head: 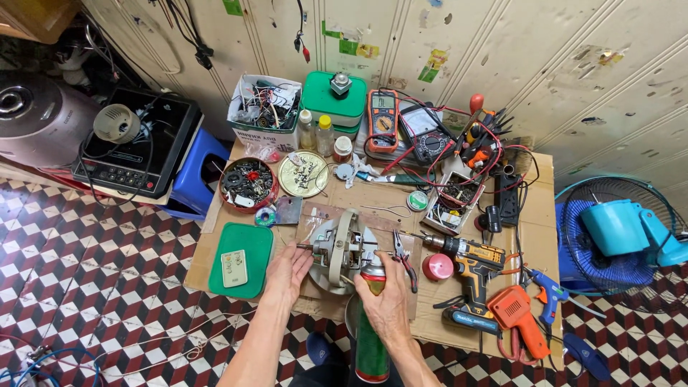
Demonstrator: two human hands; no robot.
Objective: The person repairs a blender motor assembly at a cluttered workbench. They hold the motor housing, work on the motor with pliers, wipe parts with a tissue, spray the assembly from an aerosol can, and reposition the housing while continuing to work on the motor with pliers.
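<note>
Two bare hands over cardboard-covered bench (534, 236). Right hand (387, 301) clamped around green-and-red spray can (371, 337), nozzle at grey metal fan motor (342, 247) at bench centre. Left hand (289, 271) open, fingers resting on motor's left edge. Beyond: red-handled pliers (405, 259), orange multimeter (383, 111).

White cardboard box (264, 107) with green print at tabletop back-left; orange meter (383, 111) with small grey screen beside it; green-yellow stickers (431, 66) on wall.
</note>
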